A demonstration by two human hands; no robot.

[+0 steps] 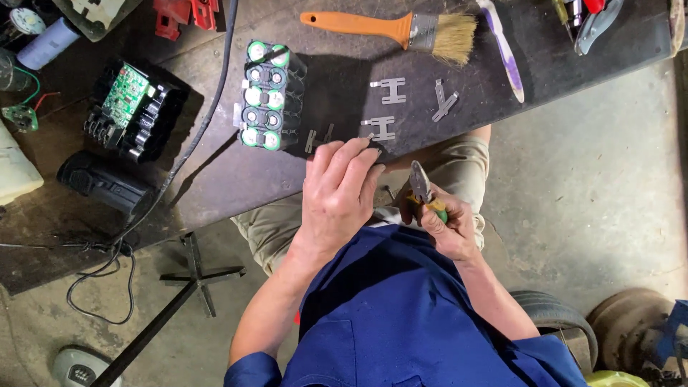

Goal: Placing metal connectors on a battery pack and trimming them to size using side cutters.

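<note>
Workbench: left hand hides its part; right hand grips pliers.

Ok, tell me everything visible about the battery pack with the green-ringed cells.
The battery pack lies on the dark workbench, left of loose metal strips. Cylindrical cells sit in two columns in a black holder, ends up, ringed green, some joined by metal strips. A black cable runs beside it. Neither hand touches it.
</note>
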